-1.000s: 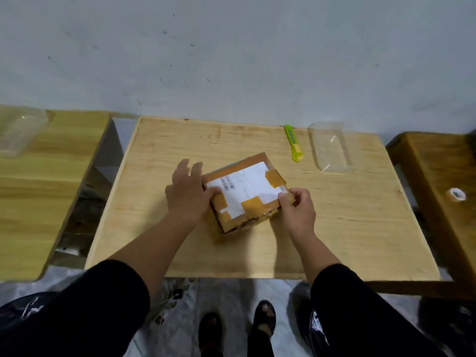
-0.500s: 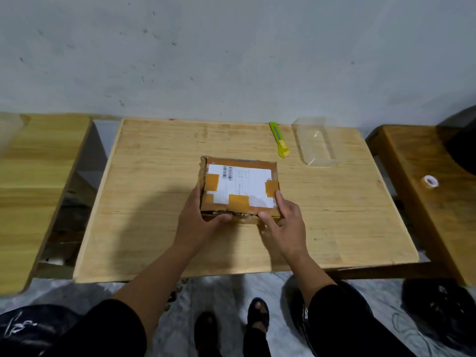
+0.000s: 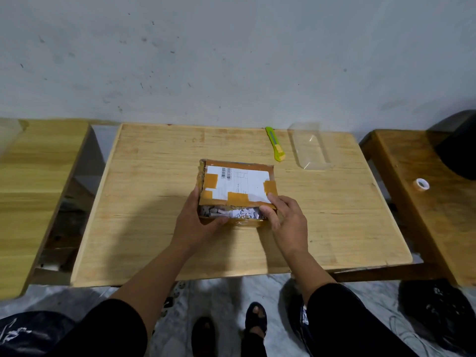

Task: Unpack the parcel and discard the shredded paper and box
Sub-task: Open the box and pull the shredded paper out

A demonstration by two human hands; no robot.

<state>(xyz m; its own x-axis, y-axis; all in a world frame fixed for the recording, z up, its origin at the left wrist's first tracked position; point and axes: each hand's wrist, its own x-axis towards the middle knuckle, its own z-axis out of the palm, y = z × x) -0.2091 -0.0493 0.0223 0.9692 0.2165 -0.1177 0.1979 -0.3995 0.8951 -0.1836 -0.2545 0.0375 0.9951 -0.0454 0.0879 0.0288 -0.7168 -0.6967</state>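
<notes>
A brown cardboard parcel [image 3: 238, 185] with a white shipping label and tan tape patches sits in the middle of the wooden table [image 3: 144, 202]. Its near lid edge is raised a little, and shredded white paper [image 3: 229, 211] shows in the gap. My left hand [image 3: 197, 221] grips the parcel's near left corner, thumb along the lower front edge. My right hand [image 3: 284, 219] pinches the near right corner of the lid, fingers on top and thumb under it.
A green and yellow utility knife [image 3: 275, 144] and a clear plastic container [image 3: 310, 149] lie at the table's far right. A tape roll [image 3: 421, 184] and a black object [image 3: 461, 145] sit on the right side table. Black bags lie on the floor by my feet.
The parcel was turned square to me and both hands shifted to its near corners. The near lid edge has lifted, so shredded paper now shows inside.
</notes>
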